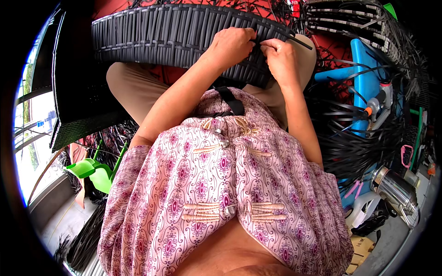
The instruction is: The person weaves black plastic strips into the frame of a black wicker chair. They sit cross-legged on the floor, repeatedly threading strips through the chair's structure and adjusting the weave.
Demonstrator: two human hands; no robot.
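Note:
Across my lap lies a long, curved woven panel (161,34) made of flat black plastic strips. My left hand (231,45) rests on its right part, fingers curled and closed against the weave. Close beside it, my right hand (282,59) is also closed, with thumb and forefinger pinched at the strips. What lies right between the fingertips is small and partly hidden. One loose black strip end (301,43) sticks out past the panel's right end, over my knee.
Bundles of loose black strips (350,152) lie at my right, near a blue plastic stool (361,83) with a tool on it. A metal flask (395,189) stands lower right. Another woven piece (345,18) is at the far right; green scoops (94,172) are at left.

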